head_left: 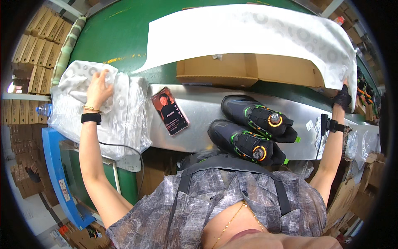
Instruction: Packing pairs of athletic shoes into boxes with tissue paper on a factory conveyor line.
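My left hand (98, 87) rests flat on a stack of white tissue paper sheets in clear plastic (120, 112) at the left of the metal bench (199, 112). My right hand (343, 98), in a black glove, grips the far right corner of a large white patterned tissue sheet (248, 33). That sheet is lifted and spread over an open cardboard shoebox (248, 70). Two black shoes with green trim and orange dial fasteners (253, 133) lie side by side on the bench in front of me. A phone (170, 111) lies face up between the paper stack and the shoes.
A green conveyor surface (120, 37) runs behind the bench. Stacks of brown shoeboxes (37, 45) fill the left side. A blue frame (54, 174) stands below left. More cardboard and plastic bags (365, 166) crowd the right edge. A cable hangs under the paper stack.
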A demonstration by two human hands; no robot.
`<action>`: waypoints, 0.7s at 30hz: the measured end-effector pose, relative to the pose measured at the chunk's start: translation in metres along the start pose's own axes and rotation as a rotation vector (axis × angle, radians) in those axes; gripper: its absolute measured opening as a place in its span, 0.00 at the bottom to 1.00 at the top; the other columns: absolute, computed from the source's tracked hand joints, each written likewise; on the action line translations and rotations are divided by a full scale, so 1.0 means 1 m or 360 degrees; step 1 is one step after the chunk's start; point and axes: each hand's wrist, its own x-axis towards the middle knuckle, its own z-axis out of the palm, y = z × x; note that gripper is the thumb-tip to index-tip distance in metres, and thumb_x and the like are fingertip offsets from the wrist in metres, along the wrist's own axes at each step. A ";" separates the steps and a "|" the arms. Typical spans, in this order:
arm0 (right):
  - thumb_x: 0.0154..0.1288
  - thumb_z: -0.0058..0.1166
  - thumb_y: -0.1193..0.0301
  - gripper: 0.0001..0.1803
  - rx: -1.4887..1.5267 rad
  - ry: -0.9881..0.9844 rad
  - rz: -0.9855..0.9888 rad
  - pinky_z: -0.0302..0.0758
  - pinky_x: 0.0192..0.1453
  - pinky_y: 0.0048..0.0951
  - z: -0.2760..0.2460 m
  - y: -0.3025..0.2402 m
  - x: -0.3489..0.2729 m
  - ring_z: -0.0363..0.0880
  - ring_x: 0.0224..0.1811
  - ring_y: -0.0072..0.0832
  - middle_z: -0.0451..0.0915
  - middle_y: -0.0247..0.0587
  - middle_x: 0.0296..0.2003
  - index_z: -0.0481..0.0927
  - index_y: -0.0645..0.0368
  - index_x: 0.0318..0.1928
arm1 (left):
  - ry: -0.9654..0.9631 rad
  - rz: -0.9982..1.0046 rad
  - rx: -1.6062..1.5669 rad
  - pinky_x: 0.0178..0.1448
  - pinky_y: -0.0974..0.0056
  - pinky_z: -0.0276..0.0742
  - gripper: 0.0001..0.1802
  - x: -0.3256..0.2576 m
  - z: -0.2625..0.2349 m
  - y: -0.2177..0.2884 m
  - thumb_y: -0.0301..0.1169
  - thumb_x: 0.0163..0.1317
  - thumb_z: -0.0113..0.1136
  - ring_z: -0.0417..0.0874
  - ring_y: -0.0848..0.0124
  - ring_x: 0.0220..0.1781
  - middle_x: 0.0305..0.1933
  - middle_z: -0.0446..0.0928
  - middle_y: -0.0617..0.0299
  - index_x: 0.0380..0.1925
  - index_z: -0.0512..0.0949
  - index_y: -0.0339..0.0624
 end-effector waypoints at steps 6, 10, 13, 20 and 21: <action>0.47 0.55 0.44 0.36 -0.0723 0.0053 -0.0538 0.66 0.29 0.29 -0.016 0.008 -0.013 0.67 0.22 0.28 0.73 0.38 0.20 0.76 0.74 0.27 | 0.0151 0.0023 -0.2225 0.33 0.69 0.69 0.31 0.043 0.007 0.113 0.56 0.54 0.47 0.71 0.73 0.30 0.33 0.75 0.59 0.36 0.76 0.35; 0.47 0.54 0.42 0.39 -0.0689 0.0164 -0.0279 0.67 0.36 0.33 0.002 0.004 -0.037 0.69 0.28 0.32 0.76 0.47 0.26 0.75 0.78 0.31 | -0.0396 -0.0293 -0.1754 0.49 0.64 0.68 0.44 0.076 0.084 0.135 0.62 0.48 0.49 0.73 0.64 0.48 0.46 0.72 0.49 0.46 0.68 0.25; 0.47 0.56 0.46 0.35 -0.0615 0.0294 -0.0530 0.68 0.36 0.32 -0.015 0.018 -0.028 0.70 0.27 0.33 0.76 0.47 0.26 0.76 0.75 0.28 | -0.0640 -0.0430 -0.1350 0.60 0.59 0.58 0.54 0.074 0.085 0.158 0.65 0.41 0.52 0.62 0.52 0.59 0.54 0.62 0.35 0.50 0.61 0.21; 0.47 0.59 0.50 0.28 -0.0508 0.0259 0.0138 0.67 0.31 0.30 -0.047 0.041 -0.012 0.66 0.18 0.32 0.69 0.38 0.16 0.69 0.66 0.17 | -0.0409 -0.0709 -0.1266 0.63 0.60 0.53 0.64 0.068 0.082 0.116 0.68 0.36 0.53 0.56 0.46 0.62 0.56 0.57 0.29 0.51 0.51 0.11; 0.46 0.60 0.52 0.27 -0.0985 0.0059 0.0151 0.68 0.32 0.34 -0.057 0.026 -0.015 0.68 0.21 0.34 0.70 0.37 0.19 0.69 0.66 0.24 | -0.0593 -0.0731 -0.1416 0.63 0.60 0.54 0.64 0.067 0.075 0.121 0.69 0.37 0.52 0.58 0.48 0.61 0.55 0.59 0.30 0.51 0.52 0.09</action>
